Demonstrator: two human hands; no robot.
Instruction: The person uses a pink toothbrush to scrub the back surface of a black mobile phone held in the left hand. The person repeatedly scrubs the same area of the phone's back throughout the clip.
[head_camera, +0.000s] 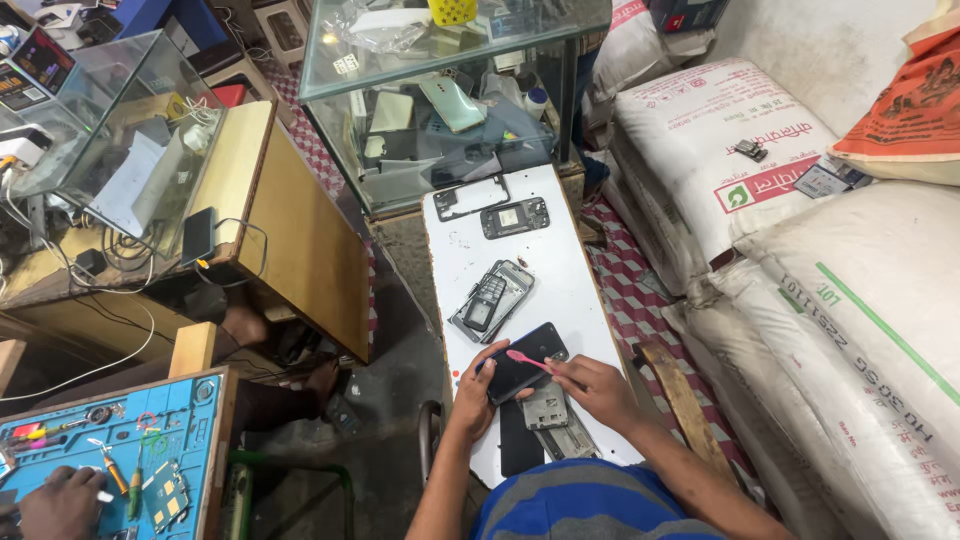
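My left hand (474, 389) grips the lower left edge of a dark phone (523, 361) and tilts it up off a narrow white table (560, 280). Between the fingers of my right hand (598, 388) is a pink toothbrush (527, 359), its head resting on the phone's dark face. Under my hands lie a grey phone frame (545, 407) and a black flat panel (520, 448). Further up the table lie a small keypad phone on an opened phone body (492, 298), a black phone back (515, 217) and a thin phone frame (471, 197).
A glass display case (440, 100) with phones stands at the table's far end. Large white sacks (830, 290) are stacked at the right. At the left is a wooden counter (290, 230) with a glass box (110, 130). Another person's hand (60, 505) rests on a blue repair mat (130, 450) with tools.
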